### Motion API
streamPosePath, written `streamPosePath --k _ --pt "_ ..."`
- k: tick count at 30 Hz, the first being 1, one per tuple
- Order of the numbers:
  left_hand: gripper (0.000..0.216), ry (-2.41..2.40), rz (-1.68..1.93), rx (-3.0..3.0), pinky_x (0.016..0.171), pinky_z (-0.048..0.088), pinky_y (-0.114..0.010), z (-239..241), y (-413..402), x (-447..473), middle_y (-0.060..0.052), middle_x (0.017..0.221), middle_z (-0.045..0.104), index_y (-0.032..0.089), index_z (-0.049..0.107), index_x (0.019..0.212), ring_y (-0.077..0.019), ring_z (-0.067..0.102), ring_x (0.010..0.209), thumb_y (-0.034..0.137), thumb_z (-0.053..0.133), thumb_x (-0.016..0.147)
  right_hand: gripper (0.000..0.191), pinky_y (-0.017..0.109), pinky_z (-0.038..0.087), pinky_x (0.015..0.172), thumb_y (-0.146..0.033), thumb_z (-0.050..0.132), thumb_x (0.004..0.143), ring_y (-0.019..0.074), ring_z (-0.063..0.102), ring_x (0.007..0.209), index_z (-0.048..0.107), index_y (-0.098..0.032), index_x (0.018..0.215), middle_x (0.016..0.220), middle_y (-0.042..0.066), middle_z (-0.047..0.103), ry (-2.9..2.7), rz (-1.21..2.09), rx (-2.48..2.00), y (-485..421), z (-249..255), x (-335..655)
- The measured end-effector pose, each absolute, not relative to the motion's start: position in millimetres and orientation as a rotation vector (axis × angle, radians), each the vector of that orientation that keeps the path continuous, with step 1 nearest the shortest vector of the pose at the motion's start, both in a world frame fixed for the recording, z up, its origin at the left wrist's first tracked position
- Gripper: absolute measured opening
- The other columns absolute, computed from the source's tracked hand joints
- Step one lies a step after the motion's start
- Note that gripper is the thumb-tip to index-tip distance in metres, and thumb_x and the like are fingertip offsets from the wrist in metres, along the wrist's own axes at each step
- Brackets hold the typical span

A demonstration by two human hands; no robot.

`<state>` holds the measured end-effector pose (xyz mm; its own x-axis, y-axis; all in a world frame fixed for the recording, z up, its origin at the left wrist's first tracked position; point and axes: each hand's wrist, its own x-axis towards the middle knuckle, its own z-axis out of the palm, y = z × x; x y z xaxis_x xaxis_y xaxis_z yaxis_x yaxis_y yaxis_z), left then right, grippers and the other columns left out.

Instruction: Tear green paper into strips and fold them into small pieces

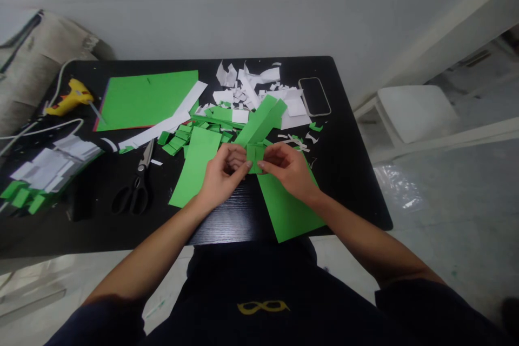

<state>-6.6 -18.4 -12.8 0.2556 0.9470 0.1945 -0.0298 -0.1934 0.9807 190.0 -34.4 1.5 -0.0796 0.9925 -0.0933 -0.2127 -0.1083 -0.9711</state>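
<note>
Between my two hands is a small folded piece of green paper [255, 158], held above the table near its front. My left hand [225, 172] pinches its left edge, thumb in front. On the right edge, the thumb and fingers of my right hand [288, 170] are closed in the same way. Green paper strips [259, 121] lie just beyond the piece. Larger green sheets rest under and beside my hands, one at the left [198, 162] and one at the right [290, 211].
Black-handled scissors [135, 186] lie left of my hands. Farther left are a yellow glue gun [73, 98] and a stack of white and green folded paper [52, 167]. White scraps [243, 92] and a phone [315, 96] lie at the back. A white stool [417, 112] stands right of the table.
</note>
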Motion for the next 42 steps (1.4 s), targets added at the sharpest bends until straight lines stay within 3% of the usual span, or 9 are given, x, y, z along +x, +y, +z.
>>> streamPosePath --k 15,23,35,42 --pt "0.015 0.908 1.134 1.479 0.056 0.058 -0.022 -12.7 -19.6 -7.6 0.000 0.086 0.069 0.022 0.065 0.108 -0.0100 0.063 0.062 0.025 0.074 0.096 0.033 0.040 0.070 0.078 -0.043 0.097 0.071 0.0203 0.075 0.085 0.074 -0.026 0.088 0.087 0.000 0.076 -1.103 1.398 -1.160 -35.3 -1.0 189.9" --pt "0.007 0.890 1.140 1.514 0.052 0.055 -0.021 -5.5 -19.5 -6.1 0.002 0.077 0.067 0.021 0.068 0.100 -0.0097 0.061 0.055 0.021 0.072 0.094 0.026 0.036 0.069 0.074 -0.042 0.095 0.076 0.0179 0.073 0.079 0.079 -0.026 0.088 0.086 0.000 0.076 -1.130 1.397 -1.137 -35.8 3.9 190.4" --pt "0.015 0.902 1.099 1.621 0.052 0.052 -0.023 -5.0 -19.3 -12.1 0.002 0.068 0.068 0.022 0.075 0.096 -0.0125 0.068 0.054 0.012 0.065 0.091 0.017 0.039 0.070 0.076 -0.037 0.090 0.080 0.0197 0.076 0.076 0.079 -0.026 0.085 0.081 0.000 0.076 -1.158 1.376 -1.136 -36.8 5.0 191.0" --pt "0.019 0.880 1.109 1.660 0.055 0.054 -0.025 -5.3 -19.1 -14.2 -0.002 0.081 0.072 0.021 0.080 0.096 -0.0124 0.069 0.057 0.012 0.063 0.096 0.016 0.038 0.072 0.074 -0.036 0.087 0.081 0.0193 0.075 0.083 0.077 -0.026 0.089 0.085 0.000 0.075 -1.128 1.413 -1.127 -37.6 3.6 191.7"
